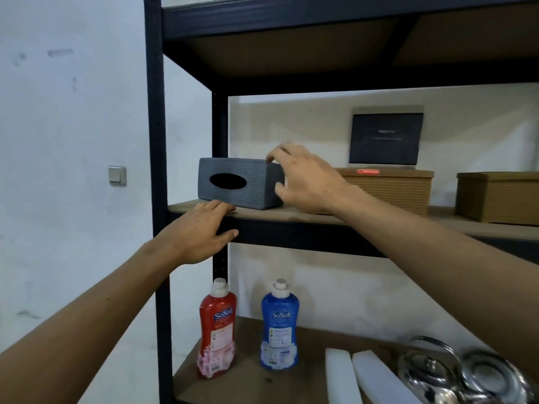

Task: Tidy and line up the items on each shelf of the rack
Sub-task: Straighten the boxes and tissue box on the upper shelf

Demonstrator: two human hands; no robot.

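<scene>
A grey ribbed tissue box (236, 182) with a dark oval slot stands at the left end of the middle shelf (306, 218). My right hand (306, 179) grips its right end, fingers over the top and thumb at the side. My left hand (201, 231) rests flat on the shelf's front edge just below the box, fingers apart, holding nothing. Two tan woven boxes (408, 191) (498, 196) stand further right on the same shelf. A black box (385, 138) stands behind them against the wall.
On the lower shelf (291, 383) stand a red bottle (217, 330) and a blue bottle (280, 325), then two white blocks (341, 377) and shiny metal kettles (466, 374). The rack's black post (154, 141) runs up the left. A wall switch (117, 175) sits left of it.
</scene>
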